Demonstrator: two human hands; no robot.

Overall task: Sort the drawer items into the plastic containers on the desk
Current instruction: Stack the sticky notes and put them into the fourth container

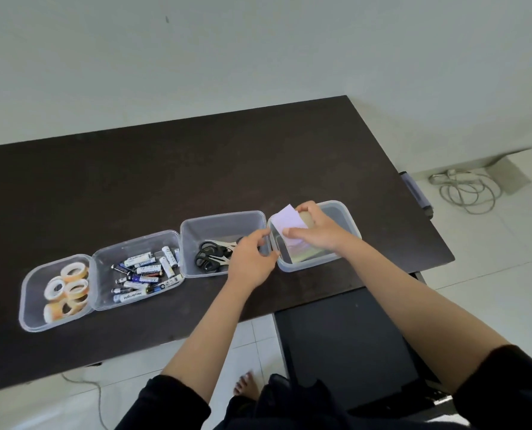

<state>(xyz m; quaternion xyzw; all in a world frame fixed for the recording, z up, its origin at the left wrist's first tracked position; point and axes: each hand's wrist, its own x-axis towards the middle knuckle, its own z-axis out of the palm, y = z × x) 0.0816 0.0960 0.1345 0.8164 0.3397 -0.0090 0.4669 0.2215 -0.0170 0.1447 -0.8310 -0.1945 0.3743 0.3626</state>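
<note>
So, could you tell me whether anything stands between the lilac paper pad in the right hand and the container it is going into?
Nothing visible does. The right hand holds the lilac paper pad over the open, lidless rightmost container, which already holds some sheets at the bottom. The left hand rests at its near-left rim, beside the path, not across it.

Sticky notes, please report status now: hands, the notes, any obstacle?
Right hand holds lilac sticky notes above rightmost container. Left hand open beside it. Nothing in the way.

Setting: home room or home office.
Desk (196, 169): dark wood, against a plain white wall (258, 51).
Floor (491, 249): white tiles.
Cable (463, 190): coiled, far right.
Foot (243, 384): bare.
</note>
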